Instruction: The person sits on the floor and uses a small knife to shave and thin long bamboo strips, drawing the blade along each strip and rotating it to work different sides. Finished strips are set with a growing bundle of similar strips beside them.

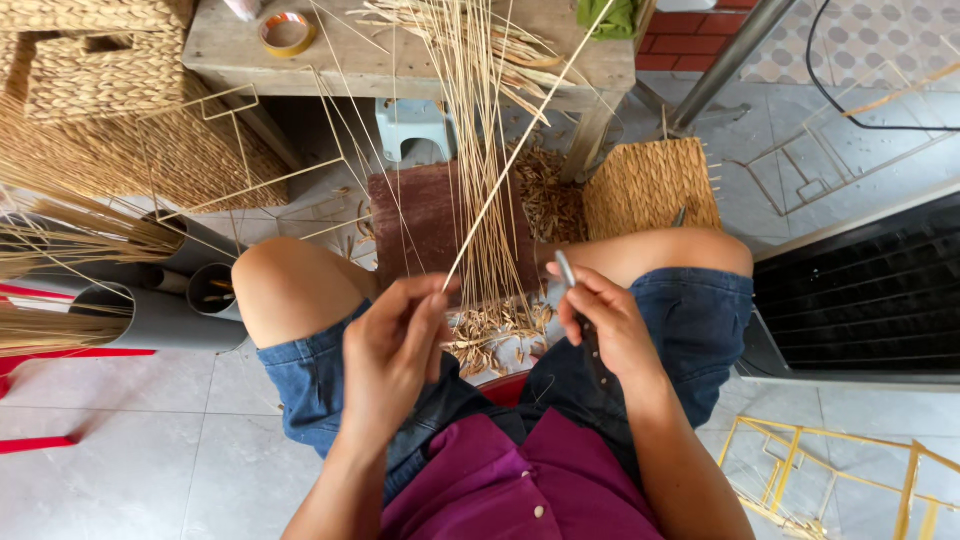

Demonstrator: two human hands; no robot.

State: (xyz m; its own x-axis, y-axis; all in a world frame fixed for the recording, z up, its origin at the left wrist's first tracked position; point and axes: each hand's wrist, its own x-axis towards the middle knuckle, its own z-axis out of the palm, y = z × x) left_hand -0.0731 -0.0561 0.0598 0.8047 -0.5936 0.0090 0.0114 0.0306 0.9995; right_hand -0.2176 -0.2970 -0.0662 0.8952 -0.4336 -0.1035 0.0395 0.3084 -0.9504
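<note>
The left hand (392,345) pinches the lower end of a long pale straw stalk (520,145) between thumb and fingertips, just above the lap; the stalk runs up toward one o'clock, crossing the bundle of straw stalks (470,110) that leans from the wooden table (380,60) at twelve o'clock down to the floor between the knees; the right hand (605,320), just to the three o'clock side of the left and not touching it, is closed around a thin grey tool (566,268) whose tip points up out of the fist; under both hands lie blue denim shorts (690,320) and a purple shirt (510,480); straw trimmings (495,330) lie scattered on the floor between the legs; at one o'clock a woven mat panel (650,185) leans by the table leg; on the table at eleven o'clock sits a roll of tape (287,32); at ten o'clock stands a woven basket (105,70), with grey tubes (170,315) holding straw at nine o'clock; yellow wire frames (790,465) lie at four o'clock, and a dark slatted panel (860,295) at three o'clock.
</note>
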